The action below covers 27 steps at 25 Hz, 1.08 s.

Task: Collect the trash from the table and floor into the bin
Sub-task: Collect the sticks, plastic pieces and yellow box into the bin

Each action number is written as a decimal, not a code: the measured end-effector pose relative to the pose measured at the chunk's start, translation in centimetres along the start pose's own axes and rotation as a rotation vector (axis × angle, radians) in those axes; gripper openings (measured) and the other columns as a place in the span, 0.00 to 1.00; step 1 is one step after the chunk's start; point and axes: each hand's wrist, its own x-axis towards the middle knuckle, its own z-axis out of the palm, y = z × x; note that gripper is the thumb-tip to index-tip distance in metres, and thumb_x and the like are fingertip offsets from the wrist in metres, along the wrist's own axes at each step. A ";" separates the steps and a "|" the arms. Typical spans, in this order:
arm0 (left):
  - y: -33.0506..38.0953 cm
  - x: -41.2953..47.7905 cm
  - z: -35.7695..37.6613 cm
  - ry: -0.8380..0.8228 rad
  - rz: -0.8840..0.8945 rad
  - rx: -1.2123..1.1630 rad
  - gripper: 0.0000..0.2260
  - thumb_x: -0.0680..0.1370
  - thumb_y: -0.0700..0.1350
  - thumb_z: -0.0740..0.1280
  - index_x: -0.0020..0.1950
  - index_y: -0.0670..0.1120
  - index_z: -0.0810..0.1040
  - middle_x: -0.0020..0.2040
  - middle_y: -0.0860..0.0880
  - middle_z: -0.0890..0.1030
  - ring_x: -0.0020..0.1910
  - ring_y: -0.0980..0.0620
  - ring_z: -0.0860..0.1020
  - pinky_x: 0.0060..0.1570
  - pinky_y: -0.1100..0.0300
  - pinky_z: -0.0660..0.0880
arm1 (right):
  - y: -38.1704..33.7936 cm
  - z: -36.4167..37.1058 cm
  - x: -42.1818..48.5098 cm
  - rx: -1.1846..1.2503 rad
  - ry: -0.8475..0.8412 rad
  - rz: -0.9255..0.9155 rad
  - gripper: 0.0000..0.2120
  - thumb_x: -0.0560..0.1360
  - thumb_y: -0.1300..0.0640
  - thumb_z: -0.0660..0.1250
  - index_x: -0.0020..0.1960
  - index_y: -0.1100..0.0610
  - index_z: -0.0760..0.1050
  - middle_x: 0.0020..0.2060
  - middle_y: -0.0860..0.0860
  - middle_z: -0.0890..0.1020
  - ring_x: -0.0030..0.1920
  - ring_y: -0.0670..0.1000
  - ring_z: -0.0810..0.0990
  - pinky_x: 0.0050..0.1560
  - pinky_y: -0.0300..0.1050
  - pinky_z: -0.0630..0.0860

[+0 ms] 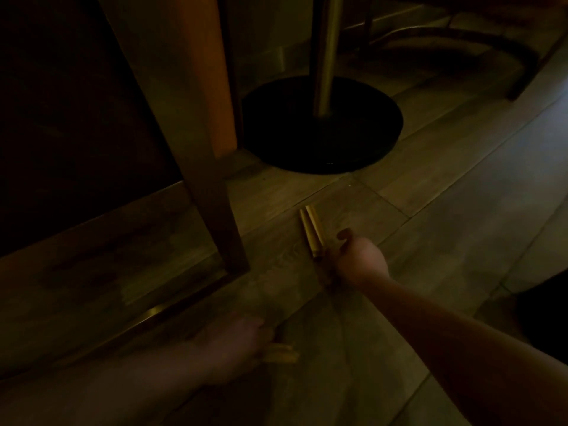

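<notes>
The scene is very dim. A pair of yellowish sticks (312, 230) lies on the wooden floor, side by side. My right hand (358, 259) reaches down at their near end, fingers curled and touching the sticks. My left hand (236, 342) is low and blurred, closed around a similar yellowish piece (281, 355) that pokes out to the right. No bin is in view.
A wooden furniture leg (212, 167) slants down to the floor left of the sticks. Behind them stands a round black table base (322, 124) with a metal pole (325, 53). A dark chair frame (491, 50) is at the back right.
</notes>
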 end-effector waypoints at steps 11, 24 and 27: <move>-2.0 -2.8 -3.4 0.215 -0.356 -0.456 0.12 0.74 0.52 0.69 0.57 0.53 0.76 0.56 0.52 0.78 0.53 0.53 0.77 0.53 0.58 0.75 | -2.6 1.1 4.1 -0.305 0.036 -0.049 0.26 0.71 0.38 0.68 0.61 0.54 0.72 0.52 0.52 0.79 0.51 0.55 0.80 0.45 0.49 0.78; -0.6 -0.6 -4.3 0.259 -0.495 -0.861 0.18 0.74 0.45 0.71 0.62 0.55 0.72 0.50 0.56 0.76 0.42 0.58 0.77 0.30 0.66 0.73 | 1.9 -0.5 -0.1 -0.279 -0.069 -0.087 0.11 0.71 0.42 0.70 0.44 0.45 0.71 0.35 0.45 0.77 0.34 0.43 0.77 0.30 0.39 0.71; 1.0 0.4 -5.2 0.291 -0.497 -1.074 0.22 0.75 0.42 0.70 0.67 0.52 0.70 0.50 0.50 0.79 0.39 0.55 0.78 0.29 0.63 0.73 | 4.7 -3.4 -2.6 -0.070 -0.141 0.012 0.09 0.71 0.46 0.72 0.37 0.45 0.73 0.34 0.44 0.80 0.32 0.39 0.78 0.29 0.35 0.71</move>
